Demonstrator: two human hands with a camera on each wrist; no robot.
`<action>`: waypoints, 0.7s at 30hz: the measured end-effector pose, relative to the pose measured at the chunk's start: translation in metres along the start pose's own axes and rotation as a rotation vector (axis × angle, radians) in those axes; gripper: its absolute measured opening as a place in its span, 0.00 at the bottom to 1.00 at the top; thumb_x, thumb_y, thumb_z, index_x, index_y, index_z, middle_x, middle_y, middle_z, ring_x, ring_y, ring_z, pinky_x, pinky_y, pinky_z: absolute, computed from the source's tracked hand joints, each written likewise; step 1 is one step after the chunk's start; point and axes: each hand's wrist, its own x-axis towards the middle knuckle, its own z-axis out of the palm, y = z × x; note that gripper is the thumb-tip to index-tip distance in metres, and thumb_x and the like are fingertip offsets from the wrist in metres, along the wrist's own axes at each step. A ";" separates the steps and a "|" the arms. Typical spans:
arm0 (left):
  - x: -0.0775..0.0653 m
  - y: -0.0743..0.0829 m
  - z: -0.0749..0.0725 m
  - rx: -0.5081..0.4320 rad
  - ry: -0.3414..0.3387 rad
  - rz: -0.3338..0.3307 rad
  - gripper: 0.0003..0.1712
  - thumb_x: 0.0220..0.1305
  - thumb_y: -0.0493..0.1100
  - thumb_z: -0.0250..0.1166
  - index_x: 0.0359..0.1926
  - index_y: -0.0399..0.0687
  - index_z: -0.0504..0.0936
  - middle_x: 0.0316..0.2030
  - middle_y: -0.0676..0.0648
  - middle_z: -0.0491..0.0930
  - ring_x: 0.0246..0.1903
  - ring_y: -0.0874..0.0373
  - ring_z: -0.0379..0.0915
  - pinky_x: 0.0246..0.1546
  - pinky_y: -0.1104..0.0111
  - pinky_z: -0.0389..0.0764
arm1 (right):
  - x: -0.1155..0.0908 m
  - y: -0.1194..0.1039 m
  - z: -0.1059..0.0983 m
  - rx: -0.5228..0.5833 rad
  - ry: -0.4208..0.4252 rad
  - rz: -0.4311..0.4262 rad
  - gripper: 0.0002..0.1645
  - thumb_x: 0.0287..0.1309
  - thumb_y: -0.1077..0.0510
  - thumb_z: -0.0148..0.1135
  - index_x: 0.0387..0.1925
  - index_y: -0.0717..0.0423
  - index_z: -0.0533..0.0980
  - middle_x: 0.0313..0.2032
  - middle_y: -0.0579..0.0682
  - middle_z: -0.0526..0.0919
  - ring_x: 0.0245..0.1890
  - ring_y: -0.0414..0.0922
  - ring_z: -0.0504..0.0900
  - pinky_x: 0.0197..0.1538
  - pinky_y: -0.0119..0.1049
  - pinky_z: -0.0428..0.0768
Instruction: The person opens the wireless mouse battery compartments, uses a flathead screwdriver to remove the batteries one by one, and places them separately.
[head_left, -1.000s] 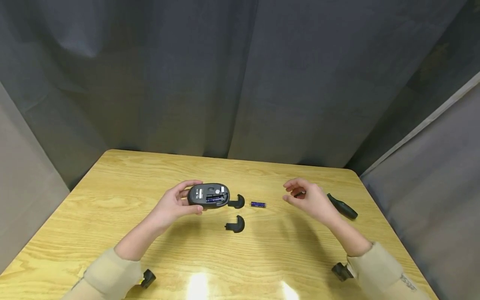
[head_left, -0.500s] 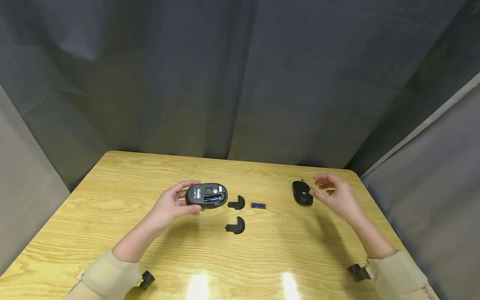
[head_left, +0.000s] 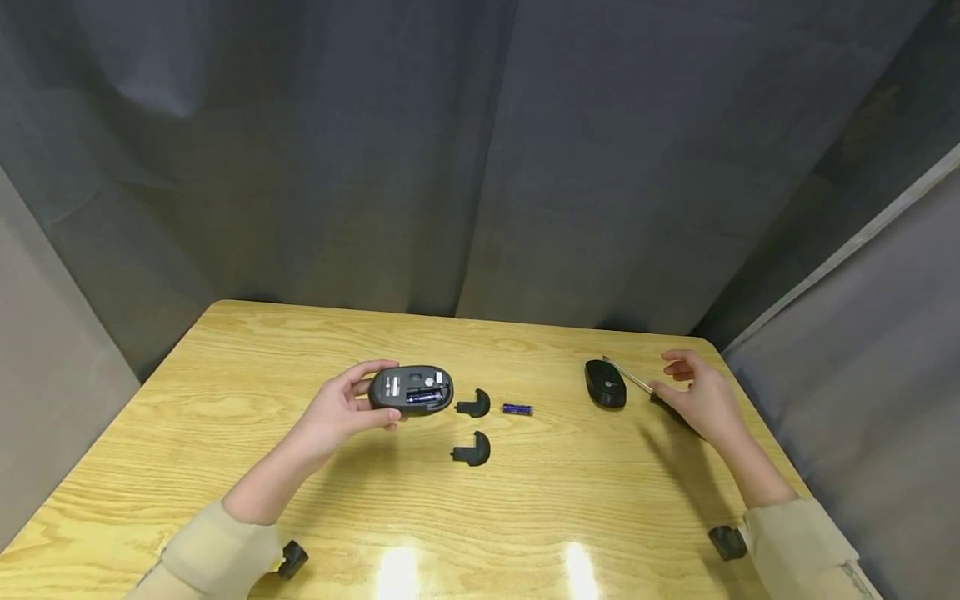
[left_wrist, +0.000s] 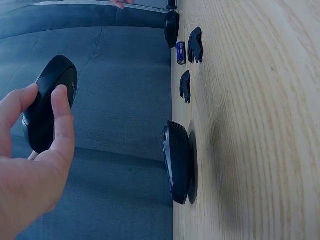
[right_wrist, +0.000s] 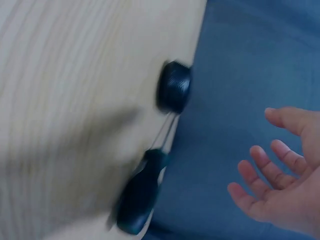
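My left hand grips a black computer mouse at its left end, above the table, underside toward me. Its battery bay is uncovered, and a blue battery shows inside. In the left wrist view, the thumb and fingers pinch that mouse at its sides. My right hand is over a screwdriver, overlapping its dark handle in the head view. In the right wrist view the fingers are spread and bent slightly, holding nothing, apart from the dark green screwdriver.
Two black battery covers and a loose blue battery lie mid-table. A second mouse rests by the screwdriver's shaft. Another mouse stands on the table in the left wrist view. Dark curtains hang behind.
My right hand has moved to the right, off the second mouse and over the screwdriver, uncovering that mouse. My left hand and its mouse have shifted very slightly left.
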 end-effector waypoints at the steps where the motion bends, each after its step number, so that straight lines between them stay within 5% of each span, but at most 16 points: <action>1: 0.000 0.000 0.000 -0.002 -0.001 0.001 0.40 0.51 0.30 0.70 0.65 0.41 0.64 0.57 0.29 0.69 0.40 0.46 0.81 0.41 0.60 0.84 | 0.001 0.005 0.001 -0.009 0.000 0.000 0.27 0.55 0.58 0.66 0.54 0.65 0.69 0.42 0.67 0.77 0.43 0.64 0.76 0.43 0.58 0.75; 21: -0.002 0.001 0.002 -0.022 -0.007 -0.006 0.42 0.49 0.31 0.71 0.65 0.44 0.65 0.57 0.33 0.70 0.40 0.46 0.82 0.43 0.50 0.82 | 0.004 0.077 0.026 -0.106 -0.102 0.084 0.27 0.54 0.57 0.65 0.52 0.67 0.70 0.42 0.68 0.78 0.43 0.64 0.75 0.43 0.57 0.76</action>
